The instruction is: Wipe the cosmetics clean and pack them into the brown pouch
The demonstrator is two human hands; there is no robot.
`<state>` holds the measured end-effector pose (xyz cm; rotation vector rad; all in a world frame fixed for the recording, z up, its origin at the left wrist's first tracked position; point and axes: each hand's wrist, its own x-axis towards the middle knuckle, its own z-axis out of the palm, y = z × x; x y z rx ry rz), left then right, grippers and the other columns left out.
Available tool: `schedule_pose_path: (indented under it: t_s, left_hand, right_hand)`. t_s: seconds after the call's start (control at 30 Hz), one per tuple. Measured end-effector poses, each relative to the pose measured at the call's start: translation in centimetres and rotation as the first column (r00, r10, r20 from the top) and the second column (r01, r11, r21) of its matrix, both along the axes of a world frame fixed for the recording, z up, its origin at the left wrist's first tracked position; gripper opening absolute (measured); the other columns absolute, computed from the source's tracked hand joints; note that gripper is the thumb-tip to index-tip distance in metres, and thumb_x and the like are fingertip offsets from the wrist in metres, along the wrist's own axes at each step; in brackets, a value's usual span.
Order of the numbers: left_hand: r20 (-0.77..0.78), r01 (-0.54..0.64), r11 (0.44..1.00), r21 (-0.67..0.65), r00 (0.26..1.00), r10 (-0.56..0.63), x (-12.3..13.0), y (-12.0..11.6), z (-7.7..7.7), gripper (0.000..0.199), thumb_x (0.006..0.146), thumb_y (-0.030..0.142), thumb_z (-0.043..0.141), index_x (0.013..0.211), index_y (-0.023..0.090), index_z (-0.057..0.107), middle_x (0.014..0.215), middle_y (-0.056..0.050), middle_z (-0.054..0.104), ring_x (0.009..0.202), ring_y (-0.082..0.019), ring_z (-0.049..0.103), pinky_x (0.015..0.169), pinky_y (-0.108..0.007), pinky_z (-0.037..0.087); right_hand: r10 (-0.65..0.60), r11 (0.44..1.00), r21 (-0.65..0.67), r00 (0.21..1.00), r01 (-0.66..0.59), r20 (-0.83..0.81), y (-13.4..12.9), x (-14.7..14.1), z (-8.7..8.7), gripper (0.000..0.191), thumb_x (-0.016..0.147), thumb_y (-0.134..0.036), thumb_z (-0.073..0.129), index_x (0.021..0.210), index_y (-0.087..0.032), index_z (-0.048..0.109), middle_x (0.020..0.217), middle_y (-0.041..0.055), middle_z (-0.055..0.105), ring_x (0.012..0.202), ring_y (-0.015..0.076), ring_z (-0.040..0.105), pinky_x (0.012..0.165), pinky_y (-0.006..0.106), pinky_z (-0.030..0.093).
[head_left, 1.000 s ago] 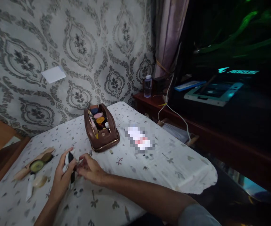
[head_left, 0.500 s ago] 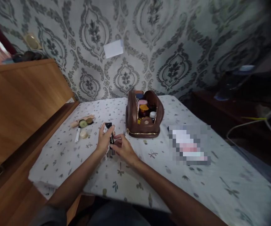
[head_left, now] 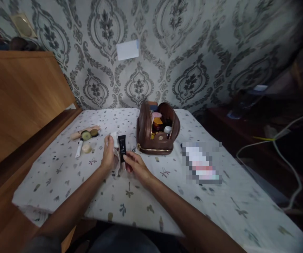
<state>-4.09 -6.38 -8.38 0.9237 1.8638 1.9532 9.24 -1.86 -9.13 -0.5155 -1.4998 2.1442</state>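
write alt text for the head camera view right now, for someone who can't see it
A person's right hand holds a black tube beside a crumpled white tissue or cloth in the left hand. Beyond them, to the right, a brown bag stands open on a patterned tablecloth.

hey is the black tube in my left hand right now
No, the black tube is gripped toward its lower end by your right hand.
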Motion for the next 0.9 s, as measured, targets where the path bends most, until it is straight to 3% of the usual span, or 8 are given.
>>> schedule_pose_path:
  t_s: [0.07, 0.17, 0.27, 0.5, 0.7, 0.9]
  left_hand:
    - [-0.168, 0.031, 0.999, -0.005, 0.985, -0.032, 0.0, -0.1, 0.0, 0.049, 0.095, 0.060, 0.042, 0.131, 0.029, 0.054, 0.137, -0.006, 0.056, 0.134, -0.022, 0.046, 0.115, -0.037, 0.033]
    - [-0.446, 0.101, 0.994, -0.045, 0.888, -0.110, 0.1, -0.4, 0.2, 0.048, 0.097, 0.051, 0.044, 0.136, 0.025, 0.056, 0.139, -0.010, 0.054, 0.135, -0.023, 0.045, 0.116, -0.040, 0.031]
    - [-0.567, 0.119, 0.990, -0.075, 0.812, -0.140, 0.3, -0.8, 0.4, 0.044, 0.100, 0.044, 0.040, 0.133, 0.023, 0.060, 0.134, -0.011, 0.057, 0.131, -0.023, 0.049, 0.113, -0.041, 0.036]
    - [-0.699, 0.231, 0.969, -0.088, 0.679, -0.225, 1.5, -1.6, 0.5, 0.031, 0.098, 0.032, 0.047, 0.115, 0.023, 0.071, 0.114, -0.010, 0.066, 0.111, -0.022, 0.060, 0.100, -0.039, 0.048]
    - [-0.689, 0.160, 0.980, -0.117, 0.698, -0.196, 1.7, -2.0, 0.5, 0.030, 0.096, 0.035, 0.047, 0.112, 0.022, 0.070, 0.121, -0.010, 0.058, 0.119, -0.025, 0.055, 0.104, -0.041, 0.045]
    - [-0.773, 0.017, 0.983, -0.183, 0.615, -0.155, 1.3, -2.3, 1.0, 0.035, 0.097, 0.037, 0.043, 0.113, 0.019, 0.068, 0.117, -0.012, 0.053, 0.115, -0.027, 0.054, 0.098, -0.042, 0.047]
  right_hand:
    - [-0.001, 1.000, -0.006, 1.000, 0.001, -0.012, 0.0, 0.1, 0.2, 0.049, 0.074, -0.059, 0.071, 0.097, -0.017, 0.060, 0.056, -0.0074, 0.049, 0.043, 0.0065, 0.038, 0.043, 0.022, 0.026]
    - [-0.001, 1.000, -0.008, 0.999, 0.000, -0.036, 0.1, 0.2, 0.5, 0.048, 0.075, -0.060, 0.069, 0.097, -0.017, 0.060, 0.058, -0.0063, 0.051, 0.043, 0.0062, 0.038, 0.043, 0.022, 0.024]
    - [-0.026, 0.999, -0.042, 0.998, 0.024, -0.054, 0.3, 0.2, 0.7, 0.047, 0.073, -0.060, 0.070, 0.090, -0.019, 0.057, 0.055, -0.0074, 0.048, 0.042, 0.0061, 0.036, 0.042, 0.022, 0.022]
    - [-0.132, 0.986, -0.107, 0.991, 0.128, -0.033, 1.1, -0.2, 0.2, 0.045, 0.065, -0.058, 0.073, 0.076, -0.020, 0.052, 0.050, -0.0091, 0.043, 0.042, 0.0063, 0.034, 0.042, 0.021, 0.023]
    - [-0.173, 0.985, -0.017, 0.985, 0.174, 0.008, 0.7, -0.3, 0.5, 0.039, 0.072, -0.054, 0.070, 0.078, -0.018, 0.057, 0.057, -0.0065, 0.046, 0.052, 0.0079, 0.040, 0.048, 0.021, 0.033]
    - [0.110, 0.988, -0.102, 0.992, -0.116, -0.069, 0.7, 0.1, 1.0, 0.044, 0.073, -0.049, 0.073, 0.103, -0.020, 0.059, 0.076, -0.0025, 0.058, 0.060, 0.0120, 0.055, 0.054, 0.024, 0.047]
